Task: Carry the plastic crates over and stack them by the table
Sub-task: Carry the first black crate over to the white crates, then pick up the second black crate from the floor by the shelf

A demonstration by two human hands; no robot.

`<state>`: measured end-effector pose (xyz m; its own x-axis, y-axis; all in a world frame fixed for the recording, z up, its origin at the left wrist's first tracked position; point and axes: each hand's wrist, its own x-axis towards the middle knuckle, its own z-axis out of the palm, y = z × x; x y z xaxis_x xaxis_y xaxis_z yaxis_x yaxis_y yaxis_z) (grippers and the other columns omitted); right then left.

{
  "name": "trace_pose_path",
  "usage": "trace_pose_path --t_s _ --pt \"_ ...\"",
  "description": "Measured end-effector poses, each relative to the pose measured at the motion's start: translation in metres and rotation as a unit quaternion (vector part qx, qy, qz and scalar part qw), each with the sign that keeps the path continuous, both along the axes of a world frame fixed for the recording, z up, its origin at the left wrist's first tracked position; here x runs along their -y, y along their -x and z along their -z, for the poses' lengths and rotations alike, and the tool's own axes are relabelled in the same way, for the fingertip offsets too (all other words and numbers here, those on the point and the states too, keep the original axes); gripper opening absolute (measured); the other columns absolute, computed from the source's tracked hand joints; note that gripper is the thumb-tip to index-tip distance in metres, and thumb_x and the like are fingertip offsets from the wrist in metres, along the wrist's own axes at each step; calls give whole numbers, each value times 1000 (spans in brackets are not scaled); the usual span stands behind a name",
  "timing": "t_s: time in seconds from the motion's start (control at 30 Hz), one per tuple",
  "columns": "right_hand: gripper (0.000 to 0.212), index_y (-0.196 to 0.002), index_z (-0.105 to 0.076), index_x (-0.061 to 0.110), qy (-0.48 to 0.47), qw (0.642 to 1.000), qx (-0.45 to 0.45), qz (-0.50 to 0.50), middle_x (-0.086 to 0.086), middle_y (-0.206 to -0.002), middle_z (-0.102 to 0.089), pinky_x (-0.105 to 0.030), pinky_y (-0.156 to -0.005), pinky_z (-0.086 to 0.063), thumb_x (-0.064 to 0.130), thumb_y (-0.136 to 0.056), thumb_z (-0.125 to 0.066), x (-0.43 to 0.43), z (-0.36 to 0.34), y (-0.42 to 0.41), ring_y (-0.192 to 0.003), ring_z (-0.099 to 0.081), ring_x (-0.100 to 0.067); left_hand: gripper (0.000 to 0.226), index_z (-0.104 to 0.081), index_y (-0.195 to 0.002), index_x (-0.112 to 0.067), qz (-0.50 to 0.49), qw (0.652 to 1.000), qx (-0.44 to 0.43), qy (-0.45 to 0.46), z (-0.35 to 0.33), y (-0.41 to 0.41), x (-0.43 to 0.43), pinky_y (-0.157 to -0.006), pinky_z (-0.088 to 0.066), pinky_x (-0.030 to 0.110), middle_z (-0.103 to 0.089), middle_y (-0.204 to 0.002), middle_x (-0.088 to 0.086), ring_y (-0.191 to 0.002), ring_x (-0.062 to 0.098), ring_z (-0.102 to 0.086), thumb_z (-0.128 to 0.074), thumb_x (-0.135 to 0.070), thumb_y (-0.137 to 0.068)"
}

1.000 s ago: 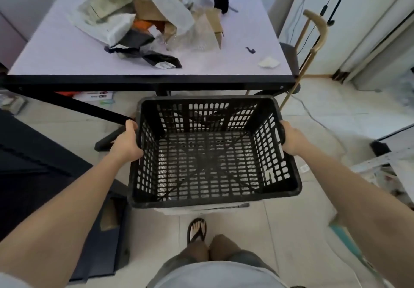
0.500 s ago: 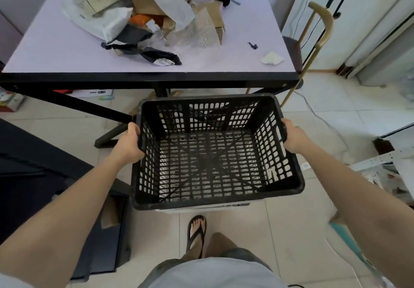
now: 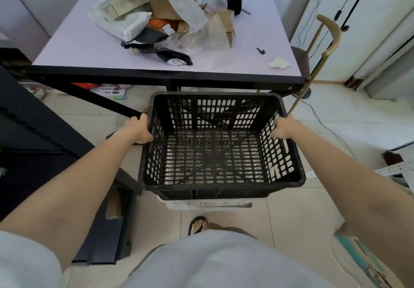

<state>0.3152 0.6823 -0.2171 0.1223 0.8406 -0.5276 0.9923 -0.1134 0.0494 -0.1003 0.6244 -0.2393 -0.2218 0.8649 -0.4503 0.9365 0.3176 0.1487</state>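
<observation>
Step in hand: the person is carrying one black plastic crate (image 3: 221,146) toward the table (image 3: 89,48), and by the look of it the carry is nearing its end.
Left hand: the left hand (image 3: 137,129) is gripping the crate's left rim, fingers curled over the edge.
Right hand: the right hand (image 3: 283,127) is clasping the right rim in the same way.
Crate position: the crate is being held level and clear of the floor, just in front of the table's near edge and lower than the tabletop; it is empty.
Beneath the crate: a pale object (image 3: 208,203) is showing under the near edge; whether it is another crate cannot be told.
Next move: judging from this, the crate is needing to be lowered squarely by the table, kept clear of the slanting table brace (image 3: 100,104) on the left and the walking cane (image 3: 322,48) leaning on the right.
Count, crates: one black crate is showing for certain.
Count, hands: two, both busy on the crate.
Count, tables: one, with a heap of packaging (image 3: 170,16) lying on top.
Count, canes: one.
</observation>
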Motion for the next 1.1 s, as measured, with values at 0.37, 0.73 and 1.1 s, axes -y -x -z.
trace_pose_path --t_s 0.37,0.73,1.1 --pt "34 -121 -61 7 -23 965 -94 -243 -14 -126 -60 -39 -98 -47 25 -93 -54 26 -43 86 -114 -55 -31 56 -40 -137 -8 -78 997 -16 6 -66 -25 102 -97 -42 39 -45 -137 19 -124 36 -46 -60 -31 -90" --pt "26 -110 -64 9 3 850 -161 -501 -14 -116 -63 -42 -92 -50 23 -90 -55 132 -80 259 -105 -59 -33 43 -50 -130 -9 -247 968 -42 30 -121 2 308 -97 -47 46 -55 -130 14 -117 34 -53 -54 -28 -92" --pt "24 -108 -66 14 44 718 -181 -671 -8 -116 -63 -36 -86 -51 25 -88 -60 333 -107 421 -104 -59 -27 37 -58 -120 -8 -448 891 -77 7 -141 40 523 -95 -50 48 -61 -122 16 -112 37 -57 -56 -25 -87"
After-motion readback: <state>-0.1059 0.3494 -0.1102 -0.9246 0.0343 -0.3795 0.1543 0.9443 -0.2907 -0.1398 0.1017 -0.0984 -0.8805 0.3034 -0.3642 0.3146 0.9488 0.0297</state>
